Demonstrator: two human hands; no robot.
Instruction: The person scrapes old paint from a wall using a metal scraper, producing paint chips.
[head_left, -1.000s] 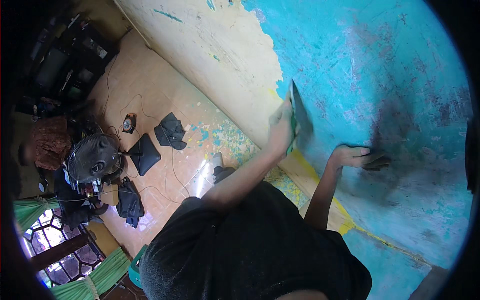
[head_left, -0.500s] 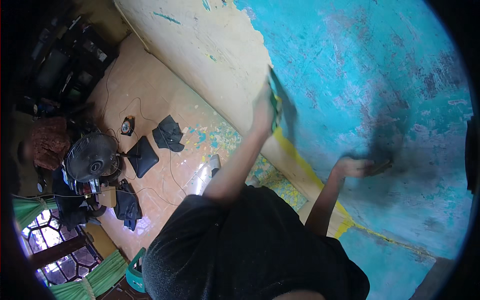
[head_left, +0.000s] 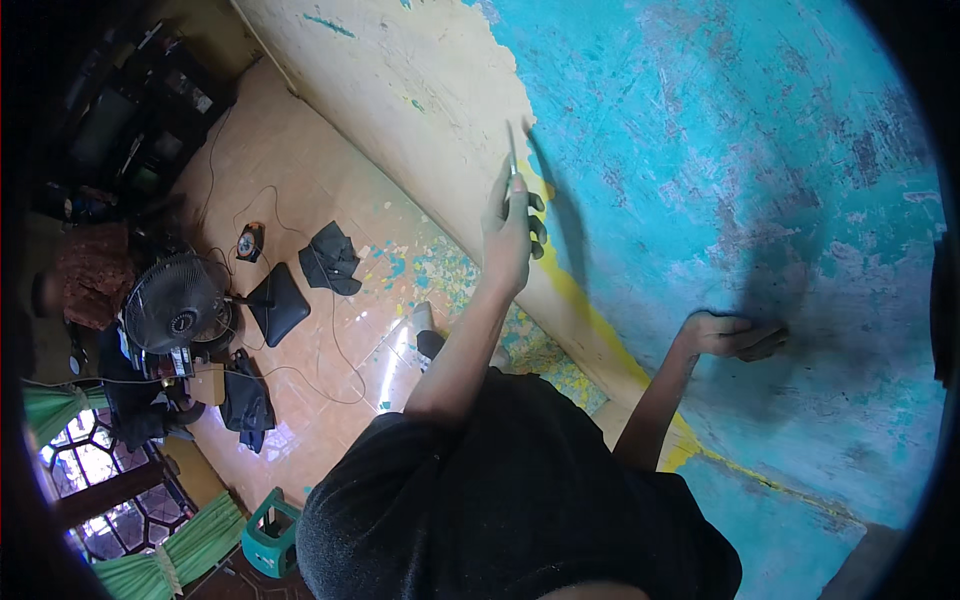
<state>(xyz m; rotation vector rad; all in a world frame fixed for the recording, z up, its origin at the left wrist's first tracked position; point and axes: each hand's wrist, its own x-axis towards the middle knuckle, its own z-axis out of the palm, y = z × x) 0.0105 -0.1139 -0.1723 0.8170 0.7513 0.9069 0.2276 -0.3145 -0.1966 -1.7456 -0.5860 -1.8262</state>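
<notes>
My left hand (head_left: 512, 232) is closed around a scraper (head_left: 514, 150), whose thin blade points up and shows almost edge-on. It is in front of the boundary between bare cream plaster (head_left: 455, 130) and turquoise paint (head_left: 640, 150). A yellow strip (head_left: 580, 300) runs down along that boundary. Farther right, my right hand (head_left: 735, 335) is by the turquoise wall with its fingers curled together. Whether they hold anything is hidden, and I cannot tell if the hand touches the wall.
Paint flakes (head_left: 440, 275) litter the tiled floor along the wall's foot. To the left are a black fan (head_left: 180, 310), a black cushion-like object (head_left: 280, 305), a dark cloth (head_left: 330, 258) and trailing cables. A green plastic stool (head_left: 270, 535) stands at lower left.
My left hand has come a little left, away from the painted edge, and the scraper has turned more upright. The right hand stays nearly in place, its fingers more curled.
</notes>
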